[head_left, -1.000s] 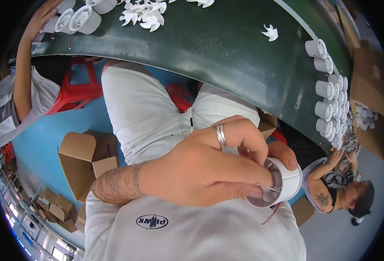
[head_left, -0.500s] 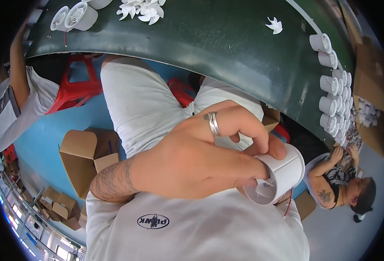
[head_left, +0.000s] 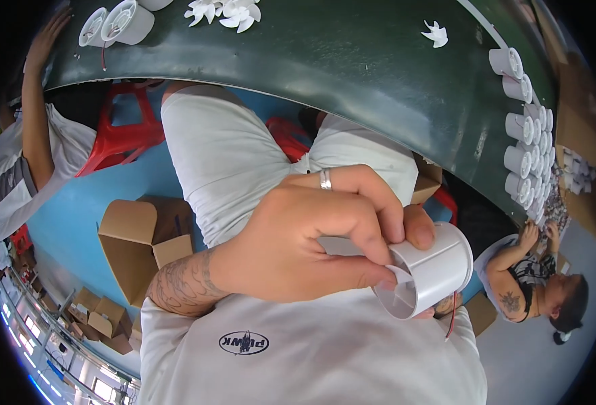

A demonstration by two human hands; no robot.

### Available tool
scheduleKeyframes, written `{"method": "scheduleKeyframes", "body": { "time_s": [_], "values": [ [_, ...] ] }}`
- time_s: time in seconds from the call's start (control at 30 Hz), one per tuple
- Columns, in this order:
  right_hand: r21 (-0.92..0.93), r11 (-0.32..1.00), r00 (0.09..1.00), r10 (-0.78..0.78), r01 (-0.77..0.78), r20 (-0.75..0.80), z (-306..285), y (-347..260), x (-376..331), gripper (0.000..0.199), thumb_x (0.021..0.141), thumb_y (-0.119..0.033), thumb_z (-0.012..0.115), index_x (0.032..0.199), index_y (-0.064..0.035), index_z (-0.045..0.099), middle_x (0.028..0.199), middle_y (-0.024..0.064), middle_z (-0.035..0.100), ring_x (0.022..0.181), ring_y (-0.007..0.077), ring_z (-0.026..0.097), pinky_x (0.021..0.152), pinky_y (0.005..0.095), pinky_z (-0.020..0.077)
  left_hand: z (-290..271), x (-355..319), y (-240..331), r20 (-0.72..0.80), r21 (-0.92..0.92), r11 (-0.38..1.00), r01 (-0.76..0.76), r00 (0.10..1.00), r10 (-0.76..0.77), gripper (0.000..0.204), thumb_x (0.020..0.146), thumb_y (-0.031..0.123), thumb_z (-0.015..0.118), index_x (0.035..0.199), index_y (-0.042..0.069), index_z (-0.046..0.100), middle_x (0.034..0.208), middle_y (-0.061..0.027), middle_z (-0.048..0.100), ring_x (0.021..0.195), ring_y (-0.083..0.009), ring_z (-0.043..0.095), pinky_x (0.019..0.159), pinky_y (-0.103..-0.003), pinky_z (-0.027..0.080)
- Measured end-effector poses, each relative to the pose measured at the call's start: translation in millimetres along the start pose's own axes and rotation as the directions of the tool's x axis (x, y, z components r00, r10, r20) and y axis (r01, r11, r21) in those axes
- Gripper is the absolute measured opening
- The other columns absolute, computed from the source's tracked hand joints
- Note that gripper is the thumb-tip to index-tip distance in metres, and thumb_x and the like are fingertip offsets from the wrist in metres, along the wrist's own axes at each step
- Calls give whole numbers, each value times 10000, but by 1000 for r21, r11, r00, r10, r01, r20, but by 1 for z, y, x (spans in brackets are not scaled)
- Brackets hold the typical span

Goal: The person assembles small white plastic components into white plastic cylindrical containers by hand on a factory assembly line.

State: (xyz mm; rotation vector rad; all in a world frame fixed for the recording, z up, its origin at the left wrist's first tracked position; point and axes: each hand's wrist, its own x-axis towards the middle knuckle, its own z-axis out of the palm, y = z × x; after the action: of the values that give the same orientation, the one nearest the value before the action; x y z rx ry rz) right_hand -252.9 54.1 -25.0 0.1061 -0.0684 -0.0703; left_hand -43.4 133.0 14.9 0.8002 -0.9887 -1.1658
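Observation:
A white plastic cup-shaped housing (head_left: 439, 266) is held on its side above my lap, its mouth facing left. A thin red wire (head_left: 453, 314) hangs from its underside. At the mouth, my left hand (head_left: 304, 236) has its thumb and index finger closed together on a white fan blade (head_left: 400, 293), partly hidden inside. Another left finger rests near the housing's upper edge. My right hand (head_left: 419, 226) grips the housing from behind, with a digit showing on top and the rest mostly hidden.
White fan blades (head_left: 237, 13) lie in a pile on the green table (head_left: 298, 61), with a single one (head_left: 436, 34) farther right. More housings stand at left (head_left: 127, 23) and right (head_left: 517, 125). An open carton (head_left: 125, 250) is at left. Two co-workers sit nearby.
My left thumb has drawn back from inside the housing to its mouth, and my left fingers have bent closer together. The housing stays in nearly the same place. The left co-worker's hand has come into view.

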Motion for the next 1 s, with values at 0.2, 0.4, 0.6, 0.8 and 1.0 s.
{"method": "scheduleKeyframes", "body": {
  "time_s": [0.2, 0.4, 0.6, 0.8, 1.0],
  "values": [
    [30, 999, 999, -9, 10, -44, 9, 1, -1, 460, 835, -107, 607, 1261, -20, 457, 1145, 287, 514, 714, 329, 646, 516, 374, 539, -2, -6, -1, 25, 51, 996, 68, 997, -69, 269, 685, 30, 870, 735, 32, 605, 997, -137, 615, 828, -169, 625, 734, -281, 515],
    [-543, 840, 999, -24, -4, -45, 10, -6, -7, 412, 866, -104, 592, 1242, 0, 459, 1112, 282, 539, 683, 286, 647, 531, 354, 521, -5, -5, -3, 104, 20, 993, 119, 987, -120, 349, 674, 51, 884, 715, 46, 538, 978, -140, 617, 785, -155, 619, 693, -277, 508],
    [437, 854, 959, 259, -283, 116, -10, 5, 2, 500, 864, -230, 696, 1283, -93, 461, 1160, 301, 546, 774, 411, 681, 534, 490, 594, 8, -10, -3, 8, -164, 968, 192, 981, -193, 358, 700, 71, 851, 837, 27, 523, 971, -109, 619, 890, -160, 630, 728, -292, 536],
    [542, 636, 834, 454, -550, 313, -37, 1, 12, 487, 885, -272, 578, 1276, 7, 500, 1097, 340, 579, 733, 442, 665, 483, 484, 566, 2, -5, 9, -7, -44, 959, 280, 960, -280, 351, 721, 0, 758, 988, -11, 531, 996, -95, 630, 945, -156, 659, 777, -298, 579],
    [467, 664, 807, 408, -584, 427, -22, 0, 49, 484, 871, -240, 590, 1208, 101, 526, 1114, 310, 551, 585, 379, 643, 377, 413, 502, -18, -13, -2, 58, 52, 981, 186, 980, -189, 384, 749, -39, 743, 1092, -42, 570, 1023, -90, 608, 945, -142, 648, 773, -285, 586]
  ]
}}
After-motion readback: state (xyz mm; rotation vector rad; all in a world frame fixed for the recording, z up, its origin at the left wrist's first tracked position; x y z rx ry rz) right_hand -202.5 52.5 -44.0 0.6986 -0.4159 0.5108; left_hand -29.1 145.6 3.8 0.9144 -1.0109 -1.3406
